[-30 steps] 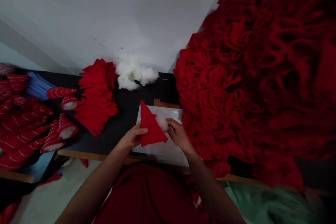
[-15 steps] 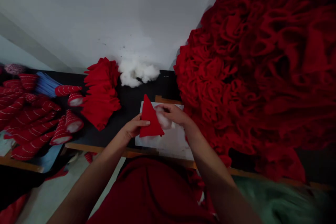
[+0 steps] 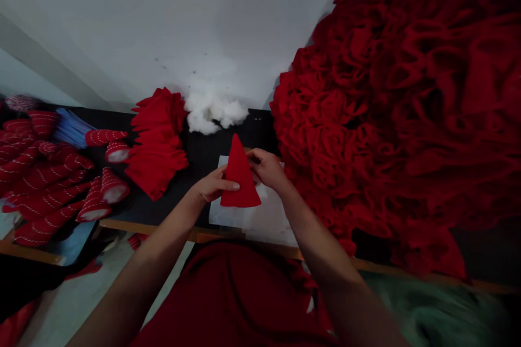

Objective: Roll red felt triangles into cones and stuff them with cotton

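Nearest to me, my left hand and my right hand both grip a red felt cone from two sides, I think to keep it steady above a white paper sheet on the desk. Its long axis runs away from me, and the tip points toward the wall. Farther are red felt pieces, white cotton stuffing and a big red felt heap.

Dark red top, bare forearms
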Available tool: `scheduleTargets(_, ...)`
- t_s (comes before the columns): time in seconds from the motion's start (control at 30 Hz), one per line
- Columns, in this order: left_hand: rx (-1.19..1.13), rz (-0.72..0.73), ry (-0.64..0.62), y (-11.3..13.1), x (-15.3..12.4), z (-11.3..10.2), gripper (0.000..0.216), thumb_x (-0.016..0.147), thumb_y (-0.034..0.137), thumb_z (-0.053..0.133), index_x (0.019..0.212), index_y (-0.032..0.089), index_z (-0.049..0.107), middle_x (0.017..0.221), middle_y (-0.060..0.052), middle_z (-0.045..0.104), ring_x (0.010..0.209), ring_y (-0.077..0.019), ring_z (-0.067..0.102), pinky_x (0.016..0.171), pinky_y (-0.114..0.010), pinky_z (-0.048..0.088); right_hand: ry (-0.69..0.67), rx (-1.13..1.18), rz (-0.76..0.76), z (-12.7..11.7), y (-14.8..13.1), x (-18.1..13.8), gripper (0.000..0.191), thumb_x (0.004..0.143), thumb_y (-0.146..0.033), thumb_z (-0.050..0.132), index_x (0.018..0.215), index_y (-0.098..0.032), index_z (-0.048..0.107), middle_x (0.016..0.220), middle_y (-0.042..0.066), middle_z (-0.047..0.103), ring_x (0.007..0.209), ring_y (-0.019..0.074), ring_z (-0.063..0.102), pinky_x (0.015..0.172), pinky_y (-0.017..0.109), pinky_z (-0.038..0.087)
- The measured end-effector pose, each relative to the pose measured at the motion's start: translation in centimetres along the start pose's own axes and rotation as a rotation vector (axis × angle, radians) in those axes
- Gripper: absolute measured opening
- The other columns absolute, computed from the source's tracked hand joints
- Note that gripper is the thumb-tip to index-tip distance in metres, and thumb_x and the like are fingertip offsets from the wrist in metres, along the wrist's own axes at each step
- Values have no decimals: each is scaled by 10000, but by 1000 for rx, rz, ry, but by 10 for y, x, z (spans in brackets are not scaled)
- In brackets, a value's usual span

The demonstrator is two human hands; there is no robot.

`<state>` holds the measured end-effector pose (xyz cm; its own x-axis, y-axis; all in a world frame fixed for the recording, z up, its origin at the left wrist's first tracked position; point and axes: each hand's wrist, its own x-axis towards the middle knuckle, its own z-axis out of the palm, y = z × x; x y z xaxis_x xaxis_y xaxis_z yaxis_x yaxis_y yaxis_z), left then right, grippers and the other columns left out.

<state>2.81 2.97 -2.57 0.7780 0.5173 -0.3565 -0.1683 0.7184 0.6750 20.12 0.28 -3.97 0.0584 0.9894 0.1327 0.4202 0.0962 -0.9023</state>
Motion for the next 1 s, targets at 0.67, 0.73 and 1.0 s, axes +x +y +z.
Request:
scheduleTargets(0.67,-405,287,271,-8,5,-26,430,751,300,519,1153,150,504,1107,-78,601,1007,-227,562,897,-385,420,511,325,134,5,-27,-38,151,698,-209,604,841,-214,557,748,-27,566,652,97,520,615,231,435)
scheduleTargets(0.73,-420,295,244,-6,6,-22,445,757,319,509,1168,149,497,1128,-86,588,1023,-244,552,901,-402,413,471,128,11,16,-39,-54,92,752,-182,558,838,-216,557,795,-5,573,726,117,533,663,253,442)
scheduleTargets(1.0,-352,267,152,-9,-1,-3,521,714,292,541,1211,160,452,1093,-84,603,997,-254,562,887,-402,413,530,-278,-286,34,-49,-48,180,771,-96,480,839,-217,595,941,60,506,911,185,487,787,355,426)
